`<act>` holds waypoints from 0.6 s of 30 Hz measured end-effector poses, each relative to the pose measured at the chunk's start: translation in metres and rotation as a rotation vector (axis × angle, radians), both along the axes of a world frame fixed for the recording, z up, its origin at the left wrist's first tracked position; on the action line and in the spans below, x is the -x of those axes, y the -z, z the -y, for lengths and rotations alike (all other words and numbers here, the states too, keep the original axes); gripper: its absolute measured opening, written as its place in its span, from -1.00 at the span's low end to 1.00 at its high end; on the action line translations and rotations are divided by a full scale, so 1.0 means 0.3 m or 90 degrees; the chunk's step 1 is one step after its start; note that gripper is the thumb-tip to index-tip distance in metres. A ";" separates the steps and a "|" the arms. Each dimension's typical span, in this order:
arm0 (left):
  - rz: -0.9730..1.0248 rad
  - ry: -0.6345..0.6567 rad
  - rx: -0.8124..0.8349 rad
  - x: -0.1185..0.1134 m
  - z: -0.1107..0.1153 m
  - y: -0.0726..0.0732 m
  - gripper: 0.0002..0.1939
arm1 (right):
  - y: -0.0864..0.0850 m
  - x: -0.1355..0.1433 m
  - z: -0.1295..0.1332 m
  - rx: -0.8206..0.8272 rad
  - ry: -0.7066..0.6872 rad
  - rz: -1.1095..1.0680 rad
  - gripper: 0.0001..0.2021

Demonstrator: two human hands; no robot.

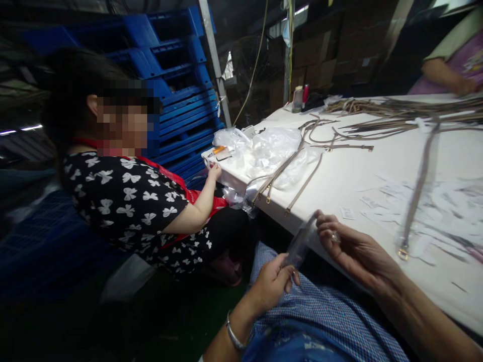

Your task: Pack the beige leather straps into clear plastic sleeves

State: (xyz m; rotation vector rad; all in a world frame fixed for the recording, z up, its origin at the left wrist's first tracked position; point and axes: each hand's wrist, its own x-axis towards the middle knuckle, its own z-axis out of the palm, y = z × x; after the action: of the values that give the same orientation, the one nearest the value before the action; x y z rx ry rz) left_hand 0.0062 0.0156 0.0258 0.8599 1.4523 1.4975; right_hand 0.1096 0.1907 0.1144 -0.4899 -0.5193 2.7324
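Note:
Between my two hands, over my lap and just off the table edge, stretches a clear plastic bag. My left hand has its fingers closed on the bag's lower end. At the upper end, my right hand pinches the bag between thumb and fingers. Whether anything lies inside the bag I cannot make out. On the table right of my right hand is a bagged brown strap with a gold buckle. Small white paper packets lie near my right hand.
A co-worker sits at the left by the white table. Thin belts hang over its edge, beside a heap of plastic bags. More straps lie at the back. Blue pallets are stacked behind; another person is far right.

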 end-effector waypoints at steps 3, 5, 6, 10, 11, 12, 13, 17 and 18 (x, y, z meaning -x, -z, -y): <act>-0.034 0.016 0.017 -0.025 0.009 -0.015 -0.60 | 0.023 0.023 0.007 -0.096 0.095 0.035 -0.71; -0.027 0.027 0.020 -0.044 0.008 -0.033 -0.58 | 0.049 0.047 0.018 -0.177 0.157 0.041 -0.73; -0.023 0.028 0.020 -0.054 0.005 -0.043 -0.56 | 0.065 0.059 0.025 -0.228 0.183 0.041 -0.73; 0.003 0.010 0.015 -0.087 -0.010 -0.086 -0.53 | 0.151 0.075 0.044 -0.543 0.274 0.079 -0.71; 0.026 0.006 0.016 -0.090 -0.013 -0.097 -0.52 | 0.177 0.070 0.042 -0.651 0.282 0.085 -0.72; 0.054 -0.001 0.020 -0.090 -0.015 -0.106 -0.52 | 0.204 0.064 0.036 -0.767 0.276 0.077 -0.72; 0.081 -0.008 0.025 -0.088 -0.016 -0.114 -0.53 | 0.230 0.056 0.028 -0.879 0.259 0.055 -0.73; 0.159 -0.039 0.039 -0.061 -0.014 -0.124 -0.53 | 0.314 0.034 -0.018 -1.189 0.136 -0.041 -0.70; 0.170 -0.040 0.041 -0.053 -0.013 -0.123 -0.53 | 0.325 0.031 -0.028 -1.235 0.111 -0.046 -0.68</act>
State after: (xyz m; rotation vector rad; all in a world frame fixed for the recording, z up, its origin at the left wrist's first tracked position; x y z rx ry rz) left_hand 0.0222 0.0195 0.0626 0.5554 1.3304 1.5391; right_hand 0.1003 0.1991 0.0168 0.1328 -2.3061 1.0063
